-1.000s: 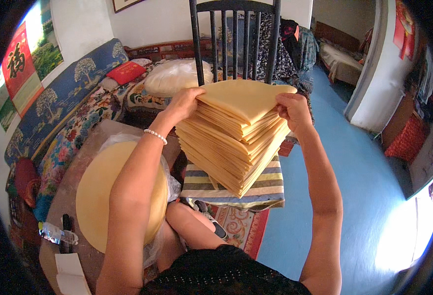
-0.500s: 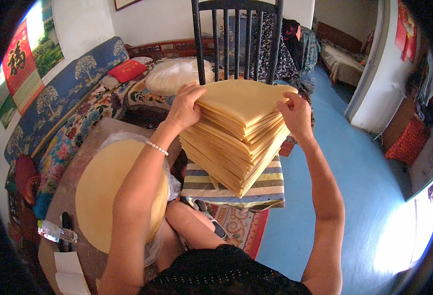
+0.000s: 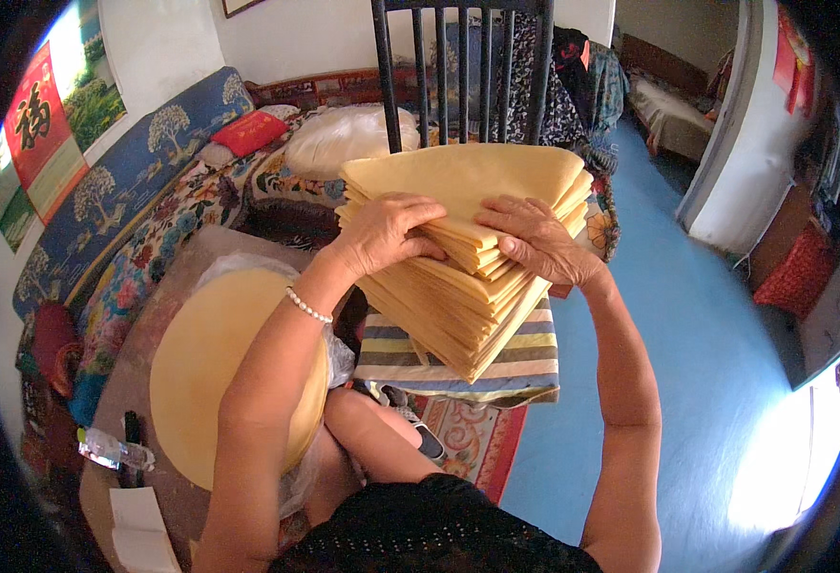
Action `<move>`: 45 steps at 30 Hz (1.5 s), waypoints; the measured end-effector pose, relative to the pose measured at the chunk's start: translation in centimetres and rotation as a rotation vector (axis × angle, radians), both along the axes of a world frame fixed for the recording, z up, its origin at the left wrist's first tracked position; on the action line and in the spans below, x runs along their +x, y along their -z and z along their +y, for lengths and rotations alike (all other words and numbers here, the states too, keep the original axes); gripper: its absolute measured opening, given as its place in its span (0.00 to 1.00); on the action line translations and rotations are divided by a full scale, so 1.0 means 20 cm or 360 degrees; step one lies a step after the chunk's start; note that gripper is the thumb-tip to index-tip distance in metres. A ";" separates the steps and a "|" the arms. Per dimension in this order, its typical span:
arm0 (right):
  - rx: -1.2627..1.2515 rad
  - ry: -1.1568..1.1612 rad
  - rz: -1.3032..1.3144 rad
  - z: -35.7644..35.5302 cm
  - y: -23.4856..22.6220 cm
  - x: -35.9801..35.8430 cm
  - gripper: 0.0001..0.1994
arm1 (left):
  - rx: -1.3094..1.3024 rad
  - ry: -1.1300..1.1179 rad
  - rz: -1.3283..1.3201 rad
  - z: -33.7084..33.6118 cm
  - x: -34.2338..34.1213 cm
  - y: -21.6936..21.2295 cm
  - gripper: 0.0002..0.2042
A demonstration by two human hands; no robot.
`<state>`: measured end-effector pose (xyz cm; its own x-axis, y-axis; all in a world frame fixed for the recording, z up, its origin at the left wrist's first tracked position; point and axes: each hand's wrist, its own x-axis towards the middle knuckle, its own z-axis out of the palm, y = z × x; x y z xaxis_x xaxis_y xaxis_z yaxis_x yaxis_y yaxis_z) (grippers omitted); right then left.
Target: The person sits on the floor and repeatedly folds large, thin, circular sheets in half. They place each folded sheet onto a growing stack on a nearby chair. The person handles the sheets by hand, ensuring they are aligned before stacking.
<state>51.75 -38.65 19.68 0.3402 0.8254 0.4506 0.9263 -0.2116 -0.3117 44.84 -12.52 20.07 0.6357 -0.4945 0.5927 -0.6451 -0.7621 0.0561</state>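
Observation:
A tall stack of folded thin yellow sheets [image 3: 458, 315], pancake-like, rests on the striped cushion of a dark chair. Its folded corner points toward me. My left hand [image 3: 391, 229] grips the upper layers at the near left edge, fingers over the top and thumb lower on the side. Across from it, my right hand [image 3: 539, 234] lies with fingers stretched over the top sheet, its thumb along the near right edge. To my left, a pile of flat round yellow sheets [image 3: 220, 372] lies on clear plastic, partly behind my left forearm.
The chair's slatted back [image 3: 463, 76] rises behind the stack. At lower left, a clear plastic bottle [image 3: 105, 449] and a white paper pad [image 3: 138, 530] lie on the brown surface. A flower-patterned sofa [image 3: 134, 258] runs along the left; blue floor [image 3: 649, 382] extends right.
Both hands have left the top sheet's far side corners and moved inward and nearer to me. The top sheet now lies wider over the stack, its straight edges lined up with those below.

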 end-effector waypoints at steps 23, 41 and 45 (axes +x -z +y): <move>0.0129 0.0917 -0.0247 -0.18 0.22 0.46 0.17 | -0.0187 0.0068 0.0099 0.03 0.02 0.13 0.21; 0.0179 -0.0414 0.0515 1.04 1.14 -1.13 0.12 | -0.0272 -0.1879 0.0433 0.47 -2.03 1.20 0.31; 0.0023 -0.0331 0.0560 1.19 1.29 -1.20 0.14 | -0.0340 -0.1846 0.0355 0.47 -2.09 1.21 0.30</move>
<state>27.66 -14.80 -6.03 0.3019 0.8873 0.3487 0.7853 -0.0241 -0.6186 2.96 -3.17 -4.19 0.7367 0.5355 0.4131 0.4595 -0.8445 0.2753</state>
